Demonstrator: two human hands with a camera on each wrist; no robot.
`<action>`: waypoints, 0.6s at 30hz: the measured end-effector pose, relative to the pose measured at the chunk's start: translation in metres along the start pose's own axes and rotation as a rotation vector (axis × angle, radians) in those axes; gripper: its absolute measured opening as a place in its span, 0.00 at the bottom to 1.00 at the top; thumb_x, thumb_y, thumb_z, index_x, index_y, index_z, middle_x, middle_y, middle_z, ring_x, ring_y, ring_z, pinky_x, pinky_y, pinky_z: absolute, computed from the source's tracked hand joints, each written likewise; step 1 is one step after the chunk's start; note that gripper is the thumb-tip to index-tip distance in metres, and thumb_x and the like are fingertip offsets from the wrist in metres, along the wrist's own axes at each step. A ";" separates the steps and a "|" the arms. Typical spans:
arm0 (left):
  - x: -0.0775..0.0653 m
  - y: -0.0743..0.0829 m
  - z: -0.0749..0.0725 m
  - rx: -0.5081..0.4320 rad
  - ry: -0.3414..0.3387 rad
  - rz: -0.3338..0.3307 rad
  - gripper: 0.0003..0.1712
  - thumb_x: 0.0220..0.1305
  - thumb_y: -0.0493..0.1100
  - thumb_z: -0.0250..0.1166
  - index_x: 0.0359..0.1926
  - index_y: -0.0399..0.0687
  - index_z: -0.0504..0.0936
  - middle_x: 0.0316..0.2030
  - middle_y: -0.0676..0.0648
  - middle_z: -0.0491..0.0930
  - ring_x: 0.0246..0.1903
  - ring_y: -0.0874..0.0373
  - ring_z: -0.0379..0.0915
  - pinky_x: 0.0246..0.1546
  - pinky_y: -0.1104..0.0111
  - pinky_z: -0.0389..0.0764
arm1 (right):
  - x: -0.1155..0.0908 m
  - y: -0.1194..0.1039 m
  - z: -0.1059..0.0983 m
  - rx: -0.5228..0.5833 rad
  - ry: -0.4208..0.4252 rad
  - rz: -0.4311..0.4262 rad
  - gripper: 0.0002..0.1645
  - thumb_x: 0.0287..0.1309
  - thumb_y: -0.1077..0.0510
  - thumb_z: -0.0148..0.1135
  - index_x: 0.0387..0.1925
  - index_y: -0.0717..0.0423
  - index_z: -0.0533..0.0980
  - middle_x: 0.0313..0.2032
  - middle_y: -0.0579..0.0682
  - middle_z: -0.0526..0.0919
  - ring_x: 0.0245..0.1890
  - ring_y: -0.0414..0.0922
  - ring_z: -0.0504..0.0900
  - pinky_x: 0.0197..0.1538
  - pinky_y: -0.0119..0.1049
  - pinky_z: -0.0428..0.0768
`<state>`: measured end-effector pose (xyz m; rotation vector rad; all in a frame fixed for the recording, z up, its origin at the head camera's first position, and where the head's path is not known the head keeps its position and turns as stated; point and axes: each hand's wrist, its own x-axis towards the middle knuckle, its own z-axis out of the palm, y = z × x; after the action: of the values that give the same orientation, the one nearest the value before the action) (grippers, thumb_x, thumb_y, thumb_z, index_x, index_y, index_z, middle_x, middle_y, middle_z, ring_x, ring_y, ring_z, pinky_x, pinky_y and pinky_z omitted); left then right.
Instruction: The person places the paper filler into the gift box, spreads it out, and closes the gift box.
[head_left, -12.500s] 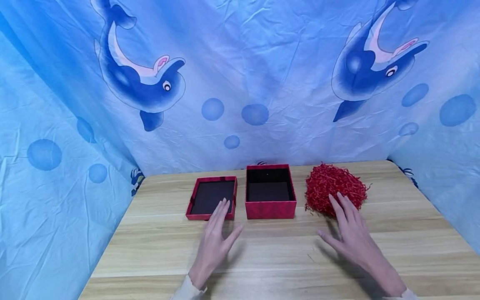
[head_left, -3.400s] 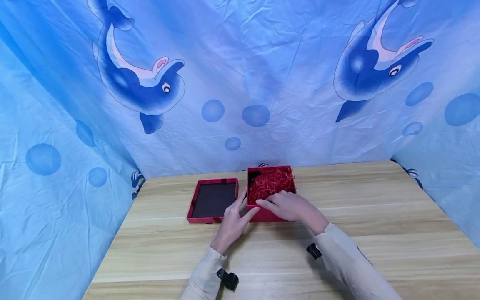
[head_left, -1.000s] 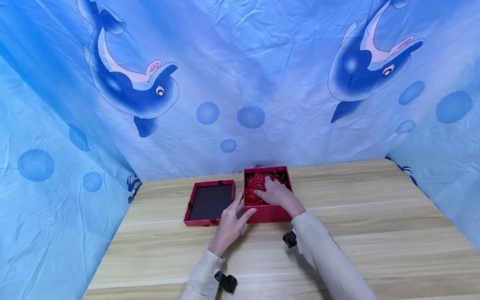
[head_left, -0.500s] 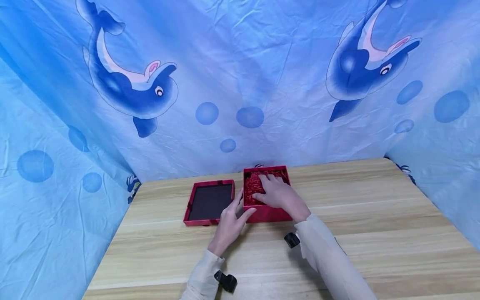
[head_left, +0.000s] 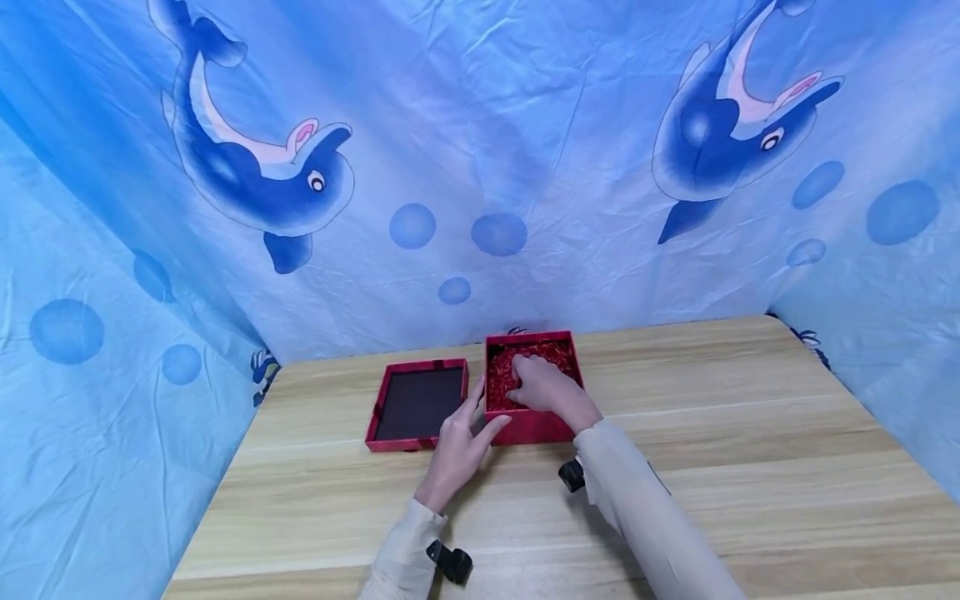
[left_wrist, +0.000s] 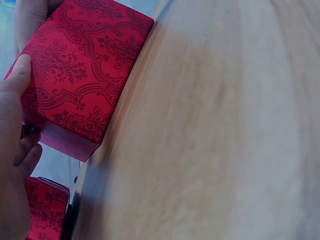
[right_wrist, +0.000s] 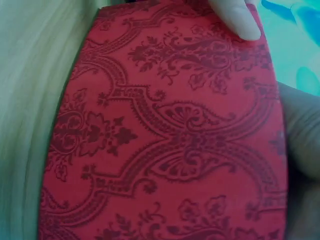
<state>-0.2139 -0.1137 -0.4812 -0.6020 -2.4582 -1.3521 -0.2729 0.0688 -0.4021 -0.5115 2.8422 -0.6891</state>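
A red patterned gift box (head_left: 536, 428) stands without its lid on the table, with red shredded paper (head_left: 500, 385) inside. My left hand (head_left: 456, 454) holds its near left corner. In the left wrist view that thumb (left_wrist: 21, 74) lies on the front face of the box (left_wrist: 82, 70), fingers at the side. My right hand (head_left: 552, 393) reaches over the front rim, its bent fingers in the shredded paper; the fingertips are partly hidden. The right wrist view is mostly filled by the box's front (right_wrist: 165, 135), with the right hand (right_wrist: 303, 132) beyond its edge.
The box's lid (head_left: 420, 403) lies dark inside up, left of the box and close to the left hand. A wooden table (head_left: 750, 467) carries both. Behind hangs a blue dolphin-print curtain (head_left: 480, 167).
Since the earliest frame, the shredded paper has gone from a heap on the table into the box. Lately the right hand's fingers have bent further into it; the left hand stays at the corner.
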 end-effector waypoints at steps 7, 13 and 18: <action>0.000 -0.001 0.001 -0.020 -0.022 -0.025 0.46 0.71 0.53 0.68 0.81 0.44 0.58 0.76 0.39 0.62 0.63 0.46 0.74 0.62 0.50 0.75 | -0.006 0.004 -0.009 0.021 -0.029 -0.035 0.11 0.70 0.55 0.67 0.36 0.56 0.74 0.29 0.48 0.76 0.30 0.44 0.74 0.39 0.40 0.77; 0.002 0.000 0.001 -0.024 -0.009 -0.022 0.45 0.71 0.52 0.69 0.81 0.45 0.59 0.75 0.43 0.63 0.63 0.47 0.75 0.62 0.52 0.75 | -0.026 -0.008 -0.030 -0.010 0.103 -0.076 0.10 0.72 0.53 0.65 0.42 0.56 0.78 0.37 0.49 0.79 0.39 0.47 0.77 0.44 0.44 0.80; 0.002 0.001 0.000 -0.010 0.002 -0.002 0.45 0.70 0.50 0.70 0.80 0.42 0.60 0.75 0.42 0.64 0.62 0.46 0.75 0.62 0.51 0.75 | -0.034 -0.016 -0.027 0.010 0.134 -0.133 0.07 0.71 0.55 0.63 0.39 0.55 0.80 0.37 0.48 0.79 0.39 0.47 0.77 0.45 0.43 0.81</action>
<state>-0.2154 -0.1127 -0.4801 -0.6005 -2.4523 -1.3653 -0.2437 0.0787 -0.3682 -0.6831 2.9476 -0.7888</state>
